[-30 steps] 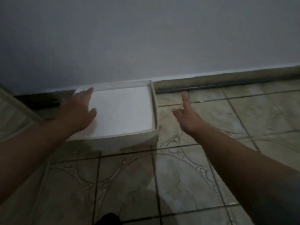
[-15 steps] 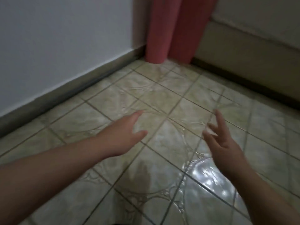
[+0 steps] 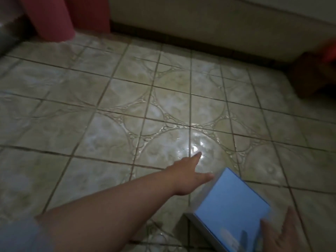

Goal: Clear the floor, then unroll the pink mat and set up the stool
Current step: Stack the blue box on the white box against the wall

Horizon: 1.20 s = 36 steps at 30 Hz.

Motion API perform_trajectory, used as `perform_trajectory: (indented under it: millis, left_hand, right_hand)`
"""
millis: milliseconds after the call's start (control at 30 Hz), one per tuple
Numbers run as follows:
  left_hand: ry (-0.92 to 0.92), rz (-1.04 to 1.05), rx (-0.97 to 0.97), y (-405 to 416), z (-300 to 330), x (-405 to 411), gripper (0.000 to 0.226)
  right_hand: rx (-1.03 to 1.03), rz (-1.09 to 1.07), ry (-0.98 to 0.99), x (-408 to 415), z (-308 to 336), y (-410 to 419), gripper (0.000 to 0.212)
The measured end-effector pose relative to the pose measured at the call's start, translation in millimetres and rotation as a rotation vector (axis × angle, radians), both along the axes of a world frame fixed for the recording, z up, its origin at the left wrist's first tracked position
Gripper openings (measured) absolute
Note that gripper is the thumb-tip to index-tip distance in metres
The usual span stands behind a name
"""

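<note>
Right hand (image 3: 280, 235) rests spread fingers on the near corner of a blue box (image 3: 231, 210), grip unclear; no print readable, blurred. Left hand (image 3: 189, 176) reaches out flat over the tiled floor (image 3: 109, 110), holding nothing. Rolled pink mat (image 3: 52, 19) stands upright far left by the wall. Brown stool (image 3: 312, 75) sits far right.

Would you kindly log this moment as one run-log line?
left hand open, reaching | right hand on blue box | pink mat rolled
</note>
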<state>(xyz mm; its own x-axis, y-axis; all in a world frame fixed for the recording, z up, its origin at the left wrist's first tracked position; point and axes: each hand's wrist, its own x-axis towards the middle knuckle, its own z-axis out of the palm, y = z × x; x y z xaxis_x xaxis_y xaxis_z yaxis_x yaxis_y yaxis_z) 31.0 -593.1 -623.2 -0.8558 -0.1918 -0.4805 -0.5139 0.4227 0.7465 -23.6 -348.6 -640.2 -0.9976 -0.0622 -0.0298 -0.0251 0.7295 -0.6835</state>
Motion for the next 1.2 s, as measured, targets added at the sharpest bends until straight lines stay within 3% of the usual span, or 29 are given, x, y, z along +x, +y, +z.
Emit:
perform_trajectory:
  millis: [33, 100, 200, 267, 467, 800, 1033, 1200]
  left_hand:
    - [-0.014, 0.0, 0.021, 4, -4, -5, 0.085]
    - [-0.051, 0.017, 0.055, 12, -13, -13, 0.087]
    - [-0.1, 0.081, 0.175, 32, -29, -15, 0.092]
    - [-0.123, 0.11, 0.269, 48, -43, -9, 0.093]
    - [-0.154, 0.087, 0.408, 72, -67, 7, 0.091]
    - [-0.135, 0.13, 0.437, 71, -68, 6, 0.082]
    - [-0.121, 0.08, 0.347, 71, -64, 8, 0.076]
    - [0.005, 0.178, 0.359, 51, -48, 15, 0.07]
  right_hand:
    - [-0.087, -0.066, -0.014, 7, -6, -2, 0.06]
    - [-0.212, -0.198, -0.027, 21, -21, 6, 0.073]
    - [-0.355, -0.343, -0.316, 27, -37, 3, 0.087]
    - [-0.401, -0.398, -0.399, 34, -49, 12, 0.091]
    - [-0.423, -0.364, -0.443, 45, -60, 13, 0.088]
    - [-0.47, -0.288, -0.43, 49, -72, 16, 0.077]
    - [-0.506, -0.193, -0.421, 48, -70, 14, 0.075]
    - [-0.583, -0.127, -0.437, 41, -56, -9, 0.077]
